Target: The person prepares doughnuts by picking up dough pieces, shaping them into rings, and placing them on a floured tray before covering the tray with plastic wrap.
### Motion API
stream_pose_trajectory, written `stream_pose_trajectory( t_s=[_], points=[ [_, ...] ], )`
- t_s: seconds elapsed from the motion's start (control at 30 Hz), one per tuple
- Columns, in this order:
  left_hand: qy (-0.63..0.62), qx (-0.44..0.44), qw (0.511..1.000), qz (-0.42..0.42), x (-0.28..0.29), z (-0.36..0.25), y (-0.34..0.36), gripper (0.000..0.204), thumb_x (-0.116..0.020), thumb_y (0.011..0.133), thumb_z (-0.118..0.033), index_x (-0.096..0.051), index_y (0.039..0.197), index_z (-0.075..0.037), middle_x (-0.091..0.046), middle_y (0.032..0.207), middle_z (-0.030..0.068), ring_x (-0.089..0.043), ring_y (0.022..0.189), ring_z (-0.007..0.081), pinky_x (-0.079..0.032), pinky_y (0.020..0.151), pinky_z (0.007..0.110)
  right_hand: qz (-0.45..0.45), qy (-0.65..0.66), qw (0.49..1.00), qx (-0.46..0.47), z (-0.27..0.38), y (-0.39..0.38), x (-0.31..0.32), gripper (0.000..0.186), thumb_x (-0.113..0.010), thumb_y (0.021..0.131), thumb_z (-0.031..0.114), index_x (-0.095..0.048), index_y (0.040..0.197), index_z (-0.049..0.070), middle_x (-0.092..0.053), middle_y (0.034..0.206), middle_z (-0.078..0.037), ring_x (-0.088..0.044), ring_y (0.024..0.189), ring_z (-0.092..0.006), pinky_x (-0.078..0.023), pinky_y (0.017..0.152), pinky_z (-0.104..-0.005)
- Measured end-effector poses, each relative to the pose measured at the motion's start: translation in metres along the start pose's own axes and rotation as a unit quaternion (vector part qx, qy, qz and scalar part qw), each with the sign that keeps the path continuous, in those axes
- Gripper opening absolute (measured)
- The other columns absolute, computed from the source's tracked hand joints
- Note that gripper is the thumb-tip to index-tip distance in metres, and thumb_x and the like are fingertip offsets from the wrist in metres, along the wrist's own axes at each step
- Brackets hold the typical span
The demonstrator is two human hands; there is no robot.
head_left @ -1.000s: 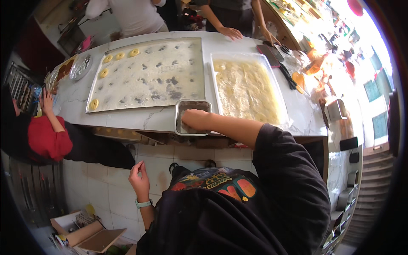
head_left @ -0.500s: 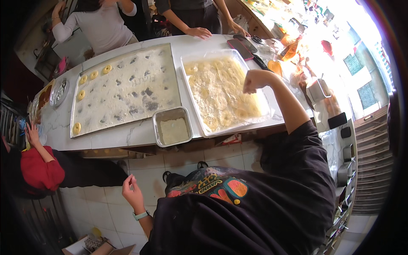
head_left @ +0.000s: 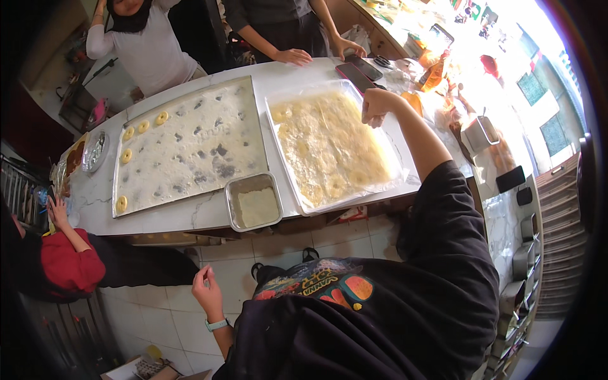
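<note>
Both hands show: the right hand point(head_left: 378, 107) is clenched above the right edge of the tray point(head_left: 306, 207), any contents hidden; the left hand point(head_left: 207, 292) hangs loosely half-curled beyond the near edge of the surface point(head_left: 183, 216). At that edge, left of the tray, sits the tin point(head_left: 249, 184) of powder point(head_left: 258, 208): probably light, stiff, best taken by its rim. The tray's dough point(head_left: 329, 145) looks soft and easily dented; support it underneath.

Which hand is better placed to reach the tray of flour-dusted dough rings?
Right, I'd judge: the right hand, fingers curled, is raised at the tray's right side, while the left hand sits over the floor tiles, off the counter.
</note>
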State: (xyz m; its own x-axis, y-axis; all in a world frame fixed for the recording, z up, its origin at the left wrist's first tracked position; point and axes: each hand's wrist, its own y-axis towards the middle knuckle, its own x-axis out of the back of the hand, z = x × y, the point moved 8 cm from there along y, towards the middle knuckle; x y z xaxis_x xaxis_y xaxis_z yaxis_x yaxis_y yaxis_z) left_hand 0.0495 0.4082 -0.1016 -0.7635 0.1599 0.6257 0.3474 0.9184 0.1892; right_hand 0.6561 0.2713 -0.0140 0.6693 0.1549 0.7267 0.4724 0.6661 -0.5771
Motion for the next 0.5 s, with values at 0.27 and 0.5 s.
stream_pose_trajectory(
  t_s=[0.27, 0.5],
  points=[
    [0.0, -0.006, 1.0, -0.018, 0.001, -0.024, -0.001, 0.015, -0.056, 0.085, -0.01, -0.062, 0.091, 0.002, -0.063, 0.084, 0.0126, -0.06, 0.071, 0.0224, -0.048, 0.065, 0.03, -0.35, -0.043, 0.904, 0.243, 0.029, 0.0, 0.036, 0.022, -0.057, 0.065, -0.003, -0.065, 0.085, -0.002, -0.065, 0.067, -0.014, -0.065, 0.065, -0.0224, -0.052, 0.065, -0.0323],
    [0.006, -0.009, 0.999, -0.047, 0.014, -0.027, -0.01, 0.013, -0.057, 0.084, -0.009, -0.062, 0.091, 0.001, -0.063, 0.083, 0.0133, -0.059, 0.069, 0.0236, -0.047, 0.063, 0.031, -0.082, -0.274, 0.902, 0.323, 0.075, -0.013, -0.048, 0.018, -0.065, 0.076, 0.019, -0.067, 0.083, 0.003, -0.065, 0.069, -0.013, -0.063, 0.076, -0.027, -0.049, 0.07, -0.034]
  ],
)
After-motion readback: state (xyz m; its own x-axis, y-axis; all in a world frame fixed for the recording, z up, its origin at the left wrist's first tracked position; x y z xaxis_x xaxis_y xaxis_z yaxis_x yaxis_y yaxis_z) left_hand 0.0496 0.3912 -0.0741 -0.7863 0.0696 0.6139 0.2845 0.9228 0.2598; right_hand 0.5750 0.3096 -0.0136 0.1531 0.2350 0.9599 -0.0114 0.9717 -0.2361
